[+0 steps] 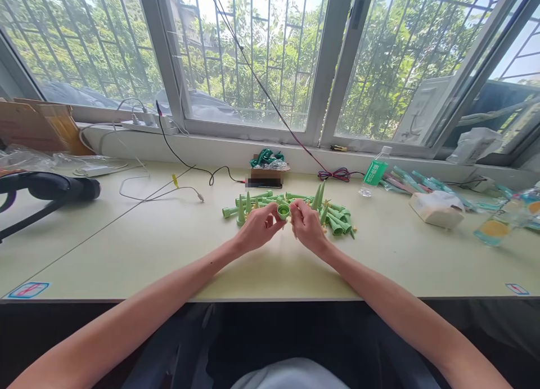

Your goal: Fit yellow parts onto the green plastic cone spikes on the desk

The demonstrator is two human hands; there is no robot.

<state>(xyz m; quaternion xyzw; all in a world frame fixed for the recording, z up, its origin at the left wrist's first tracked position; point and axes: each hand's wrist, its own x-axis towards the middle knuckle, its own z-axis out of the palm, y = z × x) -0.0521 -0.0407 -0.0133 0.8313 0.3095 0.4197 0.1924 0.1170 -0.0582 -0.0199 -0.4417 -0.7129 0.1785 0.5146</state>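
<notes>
My left hand (259,227) is closed on a green hollow plastic cone (283,211), its round open end turned toward me. Just to the right, my right hand (307,226) is closed in a pinch close to the cone's rim. Whatever its fingertips hold is too small or too hidden to make out. Around and behind both hands lies a loose pile of green cone-shaped pieces (340,219), with small yellowish bits among them. Several green cones (241,211) stand upright, points up, left of my left hand. More upright cones (319,196) rise behind my right hand.
Behind the pile, a small box (265,175) holds dark green wrapping. A bottle with a green label (373,173), a tissue pack (436,209) and a clear cup (493,231) stand to the right. Cables (169,192) and a black headset-like object (50,189) lie left.
</notes>
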